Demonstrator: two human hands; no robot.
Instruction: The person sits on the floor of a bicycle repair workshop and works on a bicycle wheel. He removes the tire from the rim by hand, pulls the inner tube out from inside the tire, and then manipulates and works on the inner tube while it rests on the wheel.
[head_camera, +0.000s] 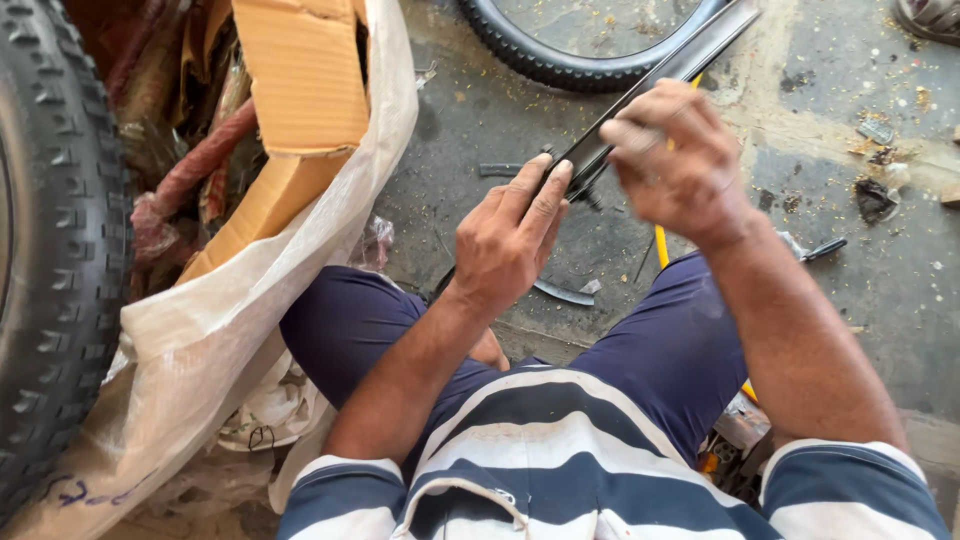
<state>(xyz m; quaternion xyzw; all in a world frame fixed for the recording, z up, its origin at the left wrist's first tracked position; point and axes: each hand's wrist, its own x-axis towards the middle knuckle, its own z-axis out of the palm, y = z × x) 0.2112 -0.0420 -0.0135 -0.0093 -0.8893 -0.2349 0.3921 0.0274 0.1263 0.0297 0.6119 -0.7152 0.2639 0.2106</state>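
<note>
Leftmost, a knobbly tyre (55, 250) is standing at the frame edge, and beside it a pale sack (250, 300) is holding folded cardboard (300, 90) and reddish scraps. Moving across, the left hand (510, 240) is resting its fingers (545, 195), pressed together and laid flat, on the lower end of a long black strip (650, 95), seemingly a flat piece of rubber or plastic. Its long axis is running diagonally, from just above the knees up and away to the upper right, where its far end is lying against a second tyre (570, 60) on the concrete floor (880, 250). Further right, the right hand (675, 160) is curling over the strip's middle, fingers closed round it; motion blur is making the exact grip hard to read. Both hands are touching the strip, the right one higher along it. A yellow rod (661, 245) is showing beneath the right wrist, mostly hidden by the leg, and what it belongs to cannot be told. Small black offcuts (565, 292) are lying on the floor between the knees.
</note>
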